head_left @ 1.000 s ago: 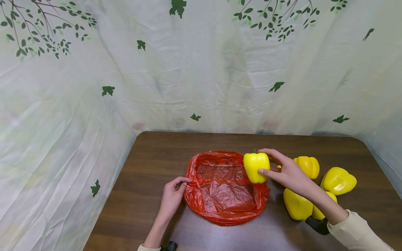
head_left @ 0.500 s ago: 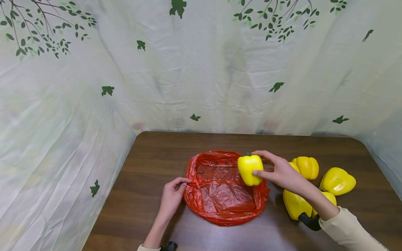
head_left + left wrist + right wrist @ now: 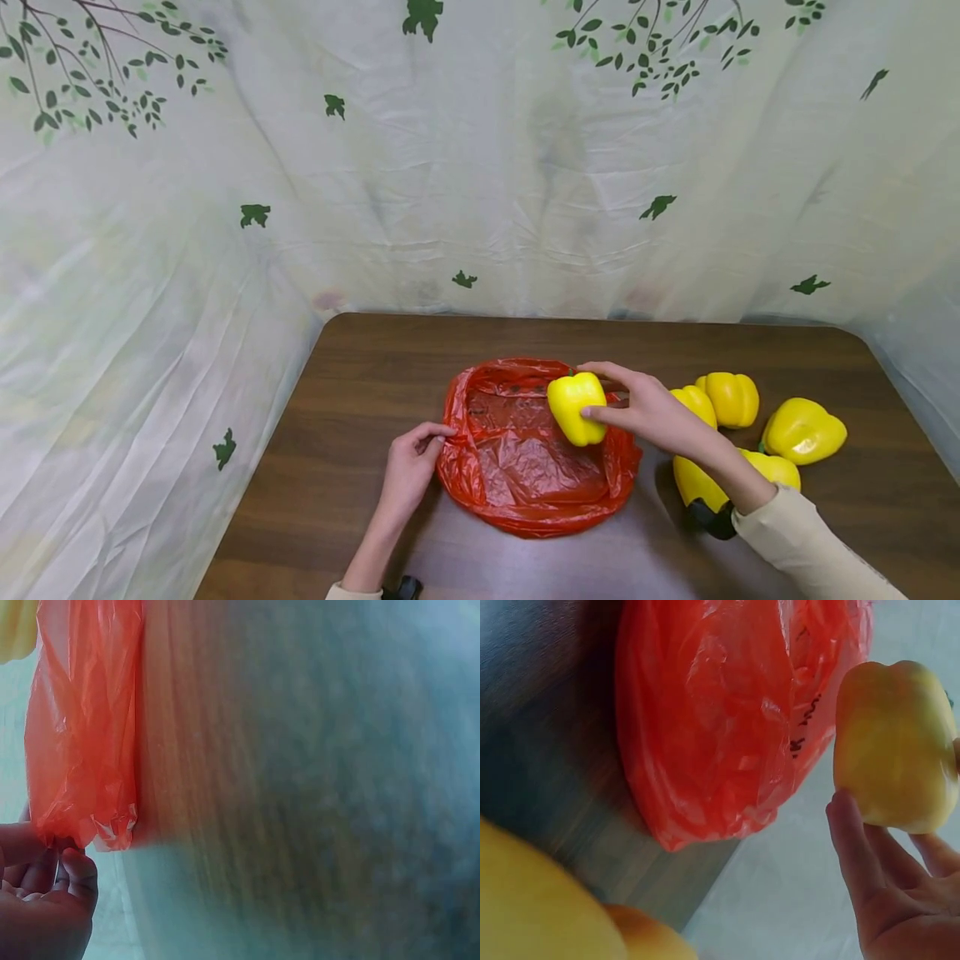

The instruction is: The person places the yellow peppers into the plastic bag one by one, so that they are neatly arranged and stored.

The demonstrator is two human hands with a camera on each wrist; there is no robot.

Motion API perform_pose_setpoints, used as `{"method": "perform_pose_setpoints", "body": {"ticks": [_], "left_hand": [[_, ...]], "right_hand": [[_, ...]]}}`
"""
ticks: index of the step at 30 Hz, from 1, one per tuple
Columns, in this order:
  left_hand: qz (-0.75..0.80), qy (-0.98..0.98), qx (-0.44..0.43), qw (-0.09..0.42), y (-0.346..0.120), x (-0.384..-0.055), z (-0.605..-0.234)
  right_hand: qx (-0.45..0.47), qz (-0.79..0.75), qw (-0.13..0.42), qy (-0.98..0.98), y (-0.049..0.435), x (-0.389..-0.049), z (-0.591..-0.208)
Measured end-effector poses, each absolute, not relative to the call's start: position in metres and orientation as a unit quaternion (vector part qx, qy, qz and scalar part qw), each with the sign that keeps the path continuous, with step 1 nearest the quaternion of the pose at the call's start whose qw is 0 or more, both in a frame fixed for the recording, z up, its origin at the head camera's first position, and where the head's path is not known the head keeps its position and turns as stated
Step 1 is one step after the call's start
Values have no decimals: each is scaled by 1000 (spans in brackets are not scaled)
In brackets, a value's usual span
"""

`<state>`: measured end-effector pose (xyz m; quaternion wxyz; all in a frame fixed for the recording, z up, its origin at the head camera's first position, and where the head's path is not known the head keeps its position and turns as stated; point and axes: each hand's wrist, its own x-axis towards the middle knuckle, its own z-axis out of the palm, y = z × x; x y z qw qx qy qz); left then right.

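Observation:
A red plastic bag (image 3: 536,500) sits on the table with its mouth spread wide, facing up. At its left rim my left hand (image 3: 411,467) pinches the plastic between thumb and fingers; the left wrist view shows the bag (image 3: 82,735) bunched at those fingertips (image 3: 79,870). My right hand (image 3: 648,408) grips a yellow bell pepper (image 3: 576,408) by its side, its green stem upward. In the head view the pepper overlaps the right part of the bag's opening. From the right wrist, this pepper (image 3: 896,746) shows above the bag's rim, thumb and fingers around it.
Several more yellow bell peppers (image 3: 806,432) lie on the right side of the brown wooden table (image 3: 375,358), some partly behind the right forearm. A pale curtain (image 3: 510,183) printed with leaves hangs behind the table and along its left side.
My right hand has carried the bell pepper leftward, from the bag's right rim to over its opening. My left hand has kept its hold on the left rim.

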<state>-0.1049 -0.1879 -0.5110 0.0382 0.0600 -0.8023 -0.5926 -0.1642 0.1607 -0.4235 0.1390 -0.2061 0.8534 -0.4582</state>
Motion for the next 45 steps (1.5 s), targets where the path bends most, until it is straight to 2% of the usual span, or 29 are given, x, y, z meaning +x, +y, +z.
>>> {"method": "perform_pose_setpoints", "body": {"ticks": [22,32,40,45], "left_hand": [[-585,-809,50,39,-187,-104,-511],[-583,-810,51,32,-186,-104,-510],[-579,-814,46,22,-180,-98,-484],[-580,-813,45,36,-186,-102,-506]], "right_hand": [[-205,-436,147,864,128,-175,-438],[-164,-454,159,861,114,-180,-438],[-162,-457,162,859,106,-182,-438],[-167,-457,165,858,100,-184,-439]]}}
